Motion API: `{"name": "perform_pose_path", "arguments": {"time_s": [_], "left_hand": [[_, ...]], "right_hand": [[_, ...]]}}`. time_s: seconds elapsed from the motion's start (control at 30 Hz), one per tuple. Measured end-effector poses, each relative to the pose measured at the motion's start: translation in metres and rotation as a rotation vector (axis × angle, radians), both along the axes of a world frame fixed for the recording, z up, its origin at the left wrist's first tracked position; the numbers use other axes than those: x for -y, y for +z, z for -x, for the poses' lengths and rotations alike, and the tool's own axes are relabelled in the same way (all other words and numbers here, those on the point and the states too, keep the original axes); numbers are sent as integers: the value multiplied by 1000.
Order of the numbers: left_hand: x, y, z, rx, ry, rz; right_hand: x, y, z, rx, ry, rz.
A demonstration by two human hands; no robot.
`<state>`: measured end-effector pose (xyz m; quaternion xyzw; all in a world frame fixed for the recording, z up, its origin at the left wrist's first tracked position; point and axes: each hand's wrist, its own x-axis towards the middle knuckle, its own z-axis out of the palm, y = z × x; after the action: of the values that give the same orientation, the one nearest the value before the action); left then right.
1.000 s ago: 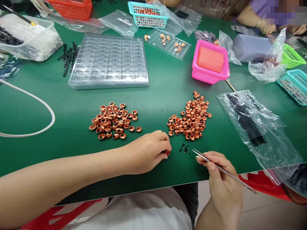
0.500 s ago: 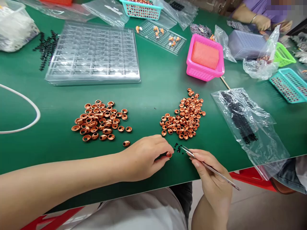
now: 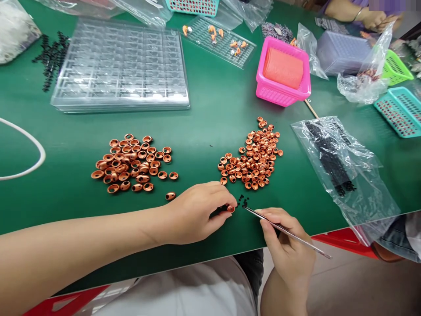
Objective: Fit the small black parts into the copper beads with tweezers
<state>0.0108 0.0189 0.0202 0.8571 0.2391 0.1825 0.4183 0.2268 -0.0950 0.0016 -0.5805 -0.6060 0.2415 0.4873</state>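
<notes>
My left hand [image 3: 200,213] rests on the green table, thumb and fingers closed on a small copper-coloured oval shell [image 3: 231,209] with its hollow side showing. In my right hand [image 3: 289,245] is a pair of metal tweezers [image 3: 279,228], held like a pen. Their tips touch down among tiny black pieces [image 3: 242,199] just right of the shell; whether a piece is between them I cannot tell. One pile of copper shells [image 3: 256,162] lies beyond my hands, and another pile [image 3: 131,162] lies left, beyond my forearm.
Stacked clear trays [image 3: 121,66] stand at the back left. A pink basket [image 3: 283,96] holds a folded orange-red cloth. At right lies a plastic bag [image 3: 358,175] with black strips inside. Another person's hands [image 3: 375,19] are at the far right.
The tweezers have moved left and slightly down, their tips now among the black pieces. My left hand keeps the shell. The camera view has shifted slightly.
</notes>
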Motion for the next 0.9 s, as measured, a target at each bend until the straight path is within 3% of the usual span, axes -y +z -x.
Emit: {"name": "perform_pose_path", "arguments": {"time_s": [0.6, 0.9], "left_hand": [[0, -8, 0, 52, 2, -21], [0, -3, 0, 46, 11, -39]], "right_hand": [[0, 0, -1, 54, 13, -30], [4, 3, 28, -7, -49, -137]]}}
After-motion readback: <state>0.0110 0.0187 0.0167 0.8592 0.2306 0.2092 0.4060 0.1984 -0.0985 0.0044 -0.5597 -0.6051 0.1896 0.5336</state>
